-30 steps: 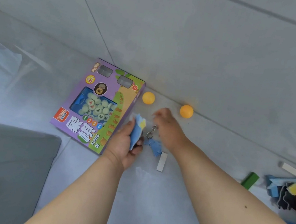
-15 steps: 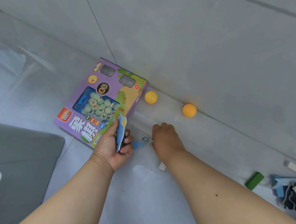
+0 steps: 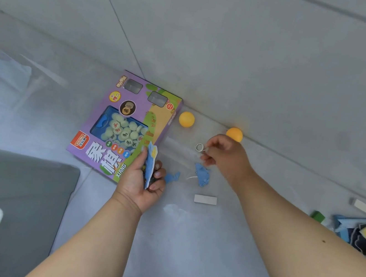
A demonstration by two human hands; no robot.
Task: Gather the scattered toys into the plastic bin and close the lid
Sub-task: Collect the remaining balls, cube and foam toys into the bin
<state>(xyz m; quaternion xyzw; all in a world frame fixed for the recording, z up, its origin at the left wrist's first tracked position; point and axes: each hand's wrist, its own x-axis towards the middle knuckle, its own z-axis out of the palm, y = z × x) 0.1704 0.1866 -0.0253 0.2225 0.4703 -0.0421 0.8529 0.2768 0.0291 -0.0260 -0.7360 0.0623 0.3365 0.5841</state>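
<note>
Pinching a small metal key ring (image 3: 199,147) between thumb and fingers, the right hand (image 3: 224,155) is holding it just above the floor (image 3: 186,234), with a blue toy figure (image 3: 202,174) dangling or lying just below it; whether the two are joined I cannot tell. The left hand (image 3: 140,183) is gripping a flat blue and yellow toy piece (image 3: 150,160) upright, its fingers curled round it, over the corner of a purple Xiangqi chess box (image 3: 128,127). Another small blue piece (image 3: 172,177) is lying just beside that hand. Two orange balls (image 3: 186,119) are sitting by the wall, one touching nothing, the other (image 3: 234,134) just behind the right hand. A white block (image 3: 205,199) is lying near the blue figure.
</note>
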